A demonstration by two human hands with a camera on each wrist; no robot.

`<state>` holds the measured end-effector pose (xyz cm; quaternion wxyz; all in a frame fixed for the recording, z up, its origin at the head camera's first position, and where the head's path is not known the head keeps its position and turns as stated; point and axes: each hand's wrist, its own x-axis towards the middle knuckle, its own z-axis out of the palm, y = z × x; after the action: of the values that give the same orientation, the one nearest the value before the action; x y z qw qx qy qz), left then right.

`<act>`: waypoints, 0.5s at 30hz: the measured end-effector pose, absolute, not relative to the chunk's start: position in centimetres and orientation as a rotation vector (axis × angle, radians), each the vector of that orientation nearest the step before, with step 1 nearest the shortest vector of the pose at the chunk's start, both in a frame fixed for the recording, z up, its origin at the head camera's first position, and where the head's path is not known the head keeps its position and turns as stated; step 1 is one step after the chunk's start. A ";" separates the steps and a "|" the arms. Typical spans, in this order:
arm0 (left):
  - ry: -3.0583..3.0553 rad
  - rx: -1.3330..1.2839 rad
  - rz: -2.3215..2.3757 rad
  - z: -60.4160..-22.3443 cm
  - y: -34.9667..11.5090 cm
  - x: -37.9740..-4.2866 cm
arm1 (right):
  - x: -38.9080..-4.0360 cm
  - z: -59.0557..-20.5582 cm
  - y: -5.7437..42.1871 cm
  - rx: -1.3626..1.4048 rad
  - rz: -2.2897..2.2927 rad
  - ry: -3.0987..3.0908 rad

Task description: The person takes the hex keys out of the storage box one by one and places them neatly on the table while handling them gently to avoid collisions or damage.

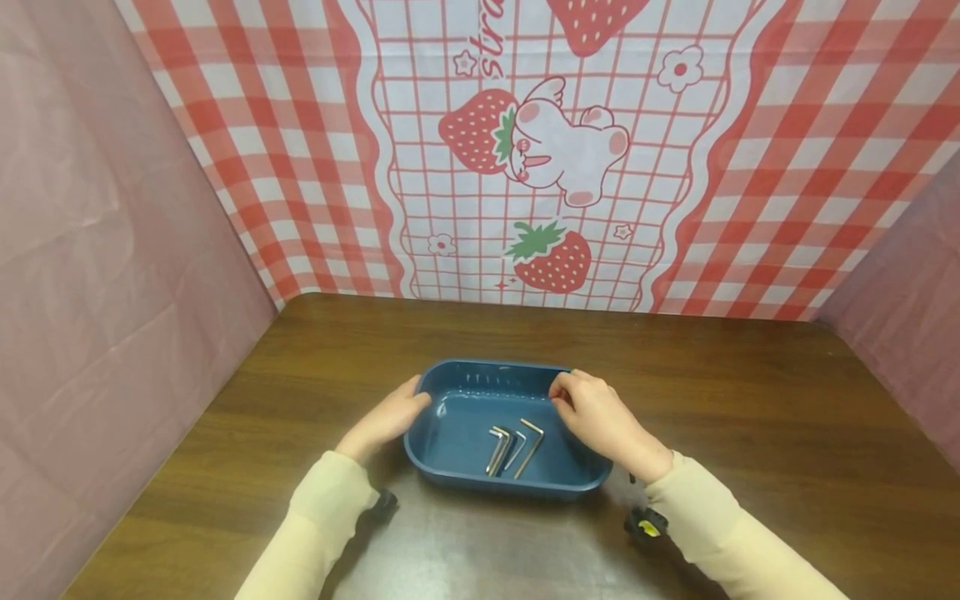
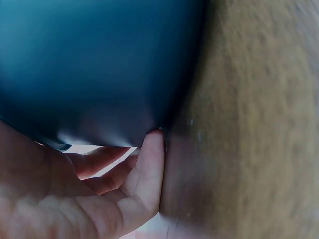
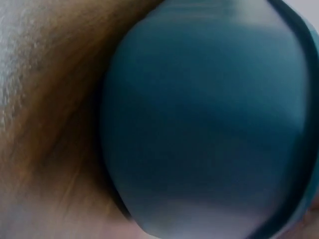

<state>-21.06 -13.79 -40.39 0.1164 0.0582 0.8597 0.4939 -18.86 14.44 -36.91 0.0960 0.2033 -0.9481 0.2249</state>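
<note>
A blue rectangular tray (image 1: 502,483) with rounded corners sits on the table, its outer wall filling much of the left wrist view (image 2: 99,64) and the right wrist view (image 3: 199,109). Several L-shaped hex keys (image 1: 531,454), silvery to brassy, lie on its floor right of centre. My left hand (image 1: 386,419) grips the tray's left side, thumb at the rim and a fingertip low against the outside wall near the tabletop. At the back right, my right hand (image 1: 603,421) holds the rim with bent fingers reaching inside; its fingers are mostly hidden in the right wrist view.
The brown wooden table (image 1: 750,417) extends around the tray. Behind it hangs a red-and-white checked cloth (image 1: 300,150) with strawberries, and pink cloth (image 1: 135,250) hangs at both sides. A dark wrist device (image 1: 647,523) is at the right cuff.
</note>
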 end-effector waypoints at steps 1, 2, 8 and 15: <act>2.518 0.168 1.445 -40.4 -13.8 -21.1 | -18.9 -37.0 14.3 0.607 0.661 -2.812; 2.516 0.163 1.447 -40.4 -13.8 -21.1 | -18.8 -37.1 14.2 0.612 0.654 -2.815; 2.516 0.159 1.441 -40.4 -13.7 -21.0 | -18.8 -37.8 13.6 0.648 0.590 -2.871; 2.514 0.152 1.442 -40.4 -13.7 -21.1 | -18.9 -38.3 12.8 0.648 0.528 -2.930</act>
<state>-21.06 -13.73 -40.38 0.1196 0.0520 0.8600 0.4933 -18.88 12.81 -38.30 0.0472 0.2126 -0.9605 0.1732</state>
